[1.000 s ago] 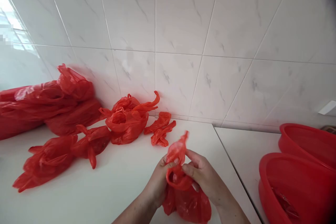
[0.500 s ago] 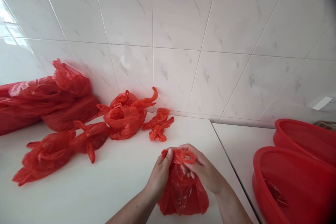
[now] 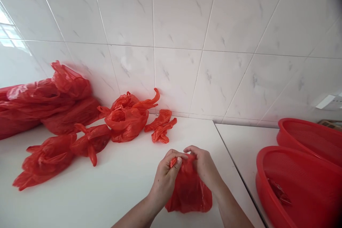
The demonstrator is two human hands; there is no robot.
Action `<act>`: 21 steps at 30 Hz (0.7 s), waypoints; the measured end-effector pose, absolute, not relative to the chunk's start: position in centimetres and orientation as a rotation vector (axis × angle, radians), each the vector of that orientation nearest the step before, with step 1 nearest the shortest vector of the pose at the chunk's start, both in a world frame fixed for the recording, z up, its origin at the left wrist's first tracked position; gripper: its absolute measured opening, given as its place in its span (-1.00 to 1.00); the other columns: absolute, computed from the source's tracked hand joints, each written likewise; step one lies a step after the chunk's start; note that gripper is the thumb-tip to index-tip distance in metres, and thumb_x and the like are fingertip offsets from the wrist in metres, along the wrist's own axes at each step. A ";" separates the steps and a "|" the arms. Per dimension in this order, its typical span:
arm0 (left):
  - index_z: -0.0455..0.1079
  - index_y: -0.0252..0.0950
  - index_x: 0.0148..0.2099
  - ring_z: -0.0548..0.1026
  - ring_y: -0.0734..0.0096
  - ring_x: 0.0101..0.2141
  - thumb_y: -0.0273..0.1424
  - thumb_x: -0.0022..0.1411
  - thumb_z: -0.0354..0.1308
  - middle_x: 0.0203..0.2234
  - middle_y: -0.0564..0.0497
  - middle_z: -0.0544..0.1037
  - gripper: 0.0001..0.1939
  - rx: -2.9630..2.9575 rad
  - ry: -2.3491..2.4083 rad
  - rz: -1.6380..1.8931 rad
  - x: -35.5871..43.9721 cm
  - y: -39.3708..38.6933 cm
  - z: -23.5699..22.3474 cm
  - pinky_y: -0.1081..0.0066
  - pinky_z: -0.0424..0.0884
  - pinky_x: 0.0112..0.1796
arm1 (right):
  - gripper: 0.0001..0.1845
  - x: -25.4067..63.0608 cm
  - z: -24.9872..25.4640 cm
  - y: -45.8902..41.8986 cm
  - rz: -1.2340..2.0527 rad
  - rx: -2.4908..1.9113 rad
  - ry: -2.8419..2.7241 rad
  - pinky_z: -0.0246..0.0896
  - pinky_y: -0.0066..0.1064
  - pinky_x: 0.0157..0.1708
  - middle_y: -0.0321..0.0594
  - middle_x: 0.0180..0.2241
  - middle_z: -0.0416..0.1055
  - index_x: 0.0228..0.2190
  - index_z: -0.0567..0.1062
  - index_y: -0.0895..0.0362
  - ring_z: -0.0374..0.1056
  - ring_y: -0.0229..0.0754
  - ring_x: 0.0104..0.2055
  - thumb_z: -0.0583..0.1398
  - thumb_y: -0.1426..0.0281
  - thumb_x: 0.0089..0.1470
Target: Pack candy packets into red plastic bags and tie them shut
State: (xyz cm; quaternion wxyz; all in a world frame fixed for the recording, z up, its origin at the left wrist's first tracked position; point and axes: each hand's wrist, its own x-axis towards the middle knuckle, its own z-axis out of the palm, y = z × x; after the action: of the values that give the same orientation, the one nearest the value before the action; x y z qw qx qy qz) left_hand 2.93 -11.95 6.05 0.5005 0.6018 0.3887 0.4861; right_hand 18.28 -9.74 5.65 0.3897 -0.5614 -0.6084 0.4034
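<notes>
A red plastic bag (image 3: 191, 192) hangs down between my hands, its lower part at the white tabletop. My left hand (image 3: 168, 172) is closed on the bunched top of the bag, and a bit of red plastic pokes out by the thumb. On the other side, my right hand (image 3: 204, 165) grips the bag's top too, its fingers curled and its fingertips partly hidden behind the plastic. A small crumpled red bag (image 3: 161, 126) lies just beyond my hands, near the wall.
Several knotted red bags (image 3: 127, 119) lie along the white table (image 3: 107, 188), with a large red heap (image 3: 50, 103) at far left. Two red plastic baskets (image 3: 263, 174) stand at right, the nearer holding a small shiny packet (image 3: 279, 192). A tiled wall (image 3: 176, 74) rises behind.
My left hand has rolled over and closed round the bag's top. The loop of plastic that showed by my right hand is no longer visible, and the bag's lower part has risen slightly.
</notes>
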 end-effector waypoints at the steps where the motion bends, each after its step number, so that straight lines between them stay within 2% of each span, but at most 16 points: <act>1: 0.47 -0.18 -0.20 0.34 0.33 -0.31 -0.24 0.32 -0.08 -0.33 -0.01 0.37 -0.70 1.525 0.944 1.171 3.0 -11.9 5.8 0.36 0.26 -0.23 | -0.85 18.3 5.5 -9.7 1.008 -1.434 -1.561 -0.06 -0.50 -0.58 -0.41 -0.59 0.18 -0.43 0.41 0.09 0.02 -0.36 -0.57 0.04 0.40 -0.03; 4: 0.45 -0.19 -0.28 0.31 0.35 -0.35 -0.45 0.28 -0.11 -0.38 0.00 0.30 -0.71 1.802 0.974 1.140 2.9 -11.5 5.1 0.38 0.26 -0.32 | -0.85 18.3 5.6 -9.7 0.957 -1.454 -1.576 -0.15 -0.50 -0.59 -0.42 -0.62 0.13 -0.57 0.32 0.12 -0.05 -0.37 -0.57 0.03 0.40 -0.03; 6: 0.45 -0.19 -0.28 0.28 0.38 -0.39 -0.58 0.20 -0.15 -0.38 0.00 0.27 -0.65 2.038 1.016 1.093 2.7 -11.1 4.7 0.41 0.24 -0.39 | -0.87 18.4 6.2 -9.9 1.029 -1.453 -1.557 -0.11 -0.50 -0.59 -0.42 -0.62 0.17 -0.55 0.34 0.11 -0.01 -0.37 -0.57 0.04 0.39 -0.03; 10: 0.42 -0.19 -0.18 0.29 0.45 -0.40 -0.66 0.14 -0.19 -0.35 0.02 0.27 -0.58 2.209 1.111 1.109 2.2 -10.3 4.2 0.44 0.27 -0.40 | -0.86 19.0 7.7 -10.1 1.305 -1.326 -1.515 0.11 -0.48 -0.49 -0.37 -0.52 0.34 -0.40 0.46 0.11 0.20 -0.32 -0.50 0.13 0.38 -0.05; 13: 0.39 -0.19 -0.12 0.32 0.47 -0.37 -0.64 0.19 -0.17 -0.33 0.02 0.27 -0.60 2.188 1.136 1.244 2.0 -9.9 3.9 0.45 0.34 -0.35 | -0.70 19.9 8.6 -10.4 1.474 -1.113 -1.514 0.23 -0.40 -0.28 -0.29 -0.33 0.45 -0.21 0.49 0.09 0.33 -0.24 -0.31 0.18 0.38 -0.07; 16: 0.39 -0.20 -0.08 0.33 0.47 -0.34 -0.65 0.20 -0.16 -0.32 0.01 0.28 -0.59 2.222 1.140 1.344 1.9 -9.7 3.7 0.45 0.36 -0.34 | -0.50 20.3 8.7 -10.5 1.562 -1.001 -1.553 0.24 -0.32 -0.13 -0.25 -0.21 0.45 -0.06 0.44 0.07 0.35 -0.15 -0.13 0.20 0.45 -0.13; 18: 0.38 -0.18 -0.04 0.34 0.46 -0.33 -0.64 0.21 -0.14 -0.31 0.00 0.28 -0.58 2.221 1.124 1.391 1.9 -9.9 3.7 0.45 0.37 -0.33 | -0.53 20.1 8.1 -10.2 1.505 -1.066 -1.553 0.25 -0.32 -0.16 -0.25 -0.22 0.46 -0.09 0.45 0.07 0.36 -0.14 -0.15 0.19 0.46 -0.13; 21: 0.38 -0.15 0.00 0.36 0.46 -0.31 -0.62 0.22 -0.11 -0.29 0.00 0.29 -0.59 2.220 1.018 1.348 2.2 -10.5 3.7 0.45 0.38 -0.31 | -0.77 19.3 6.2 -9.1 1.217 -1.346 -1.462 0.24 -0.38 -0.33 -0.29 -0.37 0.47 -0.35 0.52 0.09 0.37 -0.18 -0.32 0.16 0.43 -0.14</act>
State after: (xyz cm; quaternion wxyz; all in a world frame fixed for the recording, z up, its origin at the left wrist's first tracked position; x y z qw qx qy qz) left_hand 2.23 -10.46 3.73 0.1749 0.7835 0.3592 0.4759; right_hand 19.26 -9.10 6.22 0.3945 -0.5307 -0.5765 0.4799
